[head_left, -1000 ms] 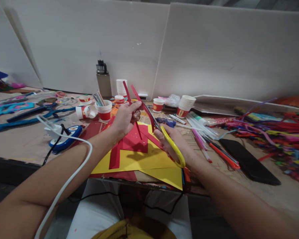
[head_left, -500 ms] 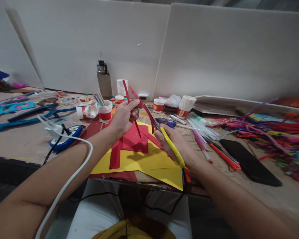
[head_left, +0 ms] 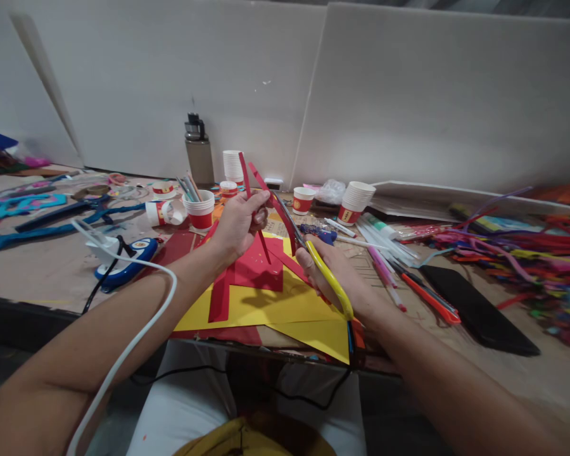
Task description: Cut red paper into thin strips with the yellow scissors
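While the left hand (head_left: 247, 218) pinches narrow red strips (head_left: 244, 172) between thumb and curled fingers, the right hand (head_left: 330, 266) is closed around the yellow handles of a pair of scissors (head_left: 322, 266). I view both hands above the near middle of the table (head_left: 460, 373), the strips rising from the left hand's fingertips and one of them running down alongside the blades. The blades seem to meet that strip's edge, though the overlap is too fine for me to be certain.

Beneath the hands lie red paper (head_left: 259, 272) and, under it, yellow paper (head_left: 266, 310) reaching the near edge. To the left stand a cup of pencils (head_left: 200, 217) and, nearer, a blue device (head_left: 123, 269) (I note a white cable crossing above the left forearm). A bottle (head_left: 199, 163) stands at the far side, by the pale panels. To the right are stacked paper cups (head_left: 354, 204), an orange-red cutter (head_left: 430, 297), a black phone (head_left: 479, 310) and a heap of coloured strands (head_left: 527, 247).
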Action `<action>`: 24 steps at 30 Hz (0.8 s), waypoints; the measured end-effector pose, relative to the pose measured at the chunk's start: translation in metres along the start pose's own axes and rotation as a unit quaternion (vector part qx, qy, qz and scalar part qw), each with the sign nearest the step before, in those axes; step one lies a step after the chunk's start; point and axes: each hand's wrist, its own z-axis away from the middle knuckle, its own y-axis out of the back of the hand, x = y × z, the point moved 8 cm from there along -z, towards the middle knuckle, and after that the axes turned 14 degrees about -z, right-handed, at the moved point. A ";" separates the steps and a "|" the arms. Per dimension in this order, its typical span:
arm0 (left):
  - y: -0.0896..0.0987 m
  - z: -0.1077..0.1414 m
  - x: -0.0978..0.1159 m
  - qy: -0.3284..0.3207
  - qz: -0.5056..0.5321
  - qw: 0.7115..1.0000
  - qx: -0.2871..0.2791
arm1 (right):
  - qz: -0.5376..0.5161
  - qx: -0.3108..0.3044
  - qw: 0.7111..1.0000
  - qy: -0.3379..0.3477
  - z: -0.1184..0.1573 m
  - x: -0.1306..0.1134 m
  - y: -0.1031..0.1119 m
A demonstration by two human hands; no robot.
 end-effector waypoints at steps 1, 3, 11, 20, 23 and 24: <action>0.000 0.000 0.000 -0.003 -0.002 1.000 -0.001 | 0.002 -0.002 1.000 0.002 0.000 0.000 0.000; -0.001 0.001 0.000 -0.004 -0.005 1.000 0.001 | 0.007 -0.004 1.000 0.006 -0.001 0.000 0.000; -0.003 0.003 -0.005 0.001 -0.008 1.000 0.005 | 0.012 0.008 1.000 0.002 -0.002 0.004 0.001; -0.003 0.003 -0.003 -0.020 -0.018 1.000 -0.014 | 0.010 0.035 0.999 0.023 -0.004 0.001 0.005; -0.001 0.002 -0.003 -0.013 -0.026 1.000 -0.005 | -0.053 0.071 0.996 0.018 -0.007 0.006 0.011; -0.001 0.002 -0.002 -0.012 -0.023 1.000 -0.006 | -0.085 0.090 0.992 0.014 -0.008 0.009 0.014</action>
